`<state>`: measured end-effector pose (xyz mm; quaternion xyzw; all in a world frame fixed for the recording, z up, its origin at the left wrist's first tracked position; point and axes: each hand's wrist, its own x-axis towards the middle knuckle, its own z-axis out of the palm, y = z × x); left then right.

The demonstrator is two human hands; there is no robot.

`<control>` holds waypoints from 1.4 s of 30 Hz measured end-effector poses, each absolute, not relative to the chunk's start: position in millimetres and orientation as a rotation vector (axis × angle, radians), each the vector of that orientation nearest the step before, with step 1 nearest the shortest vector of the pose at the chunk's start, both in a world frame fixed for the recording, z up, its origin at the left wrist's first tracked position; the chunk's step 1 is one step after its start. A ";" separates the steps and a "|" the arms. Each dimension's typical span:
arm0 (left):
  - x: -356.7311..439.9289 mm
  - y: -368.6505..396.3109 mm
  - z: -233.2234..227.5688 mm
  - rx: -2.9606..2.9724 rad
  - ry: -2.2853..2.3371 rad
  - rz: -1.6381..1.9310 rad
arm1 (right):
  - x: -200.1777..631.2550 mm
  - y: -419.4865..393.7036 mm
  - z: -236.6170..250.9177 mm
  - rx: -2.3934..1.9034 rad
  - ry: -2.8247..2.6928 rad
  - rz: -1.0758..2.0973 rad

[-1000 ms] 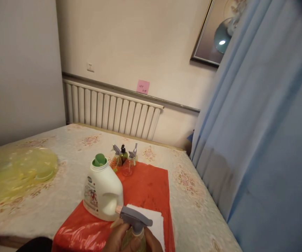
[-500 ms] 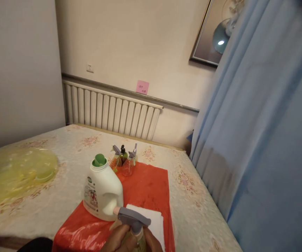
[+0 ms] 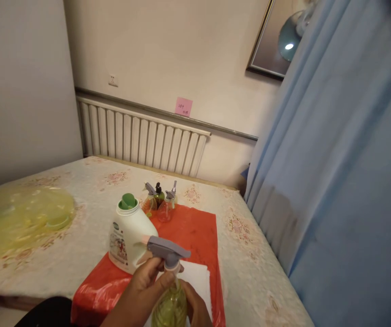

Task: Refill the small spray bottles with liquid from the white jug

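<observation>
Fingers of the left hand (image 3: 144,286) curl around the neck of a clear plastic spray bottle of yellow-green liquid (image 3: 170,305), just under its grey trigger head (image 3: 166,250). The right hand (image 3: 195,309) wraps the bottle's rounded body from the other side, fingers closed on it. Both hands hold the bottle upright, low in the view, above a folded white cloth (image 3: 197,281).

The bottle looks well filled, so it likely has some weight, and its smooth, thin plastic may be slippery or give when squeezed. The narrow neck below the stiff trigger head seems the firmest place to grip, with the body supported from beneath.

The cloth lies on a shiny red plastic sheet (image 3: 195,231). Just behind the hands stands a white detergent jug with a green cap (image 3: 127,234). Further back, at the sheet's far edge, stand three small bottles close together (image 3: 158,206). All rest on a floral cream tablecloth (image 3: 90,190). A crumpled yellow plastic bag (image 3: 18,220) lies well to the left. A pale blue curtain (image 3: 334,172) hangs on the right.
</observation>
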<state>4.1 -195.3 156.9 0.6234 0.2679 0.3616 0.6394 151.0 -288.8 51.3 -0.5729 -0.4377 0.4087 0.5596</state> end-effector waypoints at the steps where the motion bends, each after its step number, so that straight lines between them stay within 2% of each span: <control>1: 3.9 -192.3 160.8 1.392 0.608 0.807 | 152.8 -287.1 50.0 -1.342 -1.056 0.981; 14: 3.4 -188.3 179.9 1.424 0.550 0.881 | 147.6 -290.4 73.0 -1.256 -1.084 1.032; 23: -2.2 -185.1 181.3 1.398 0.672 0.944 | 148.6 -292.1 66.0 -1.298 -1.066 0.967; 27: -4.6 -184.7 185.4 1.463 0.600 0.816 | 148.7 -291.3 66.1 -1.312 -1.043 0.965; 31: -6.5 -181.6 183.9 1.392 0.630 0.915 | 146.6 -290.5 68.4 -1.343 -1.054 0.933; 35: -8.2 -179.1 186.9 1.383 0.556 0.841 | 143.6 -289.9 76.1 -1.315 -1.105 0.945; 39: -10.0 -178.5 192.2 1.235 0.590 0.981 | 141.4 -290.9 81.9 -1.302 -1.082 0.961; 42: -10.8 -177.6 192.2 1.258 0.573 0.889 | 140.6 -291.1 84.1 -1.293 -1.068 0.969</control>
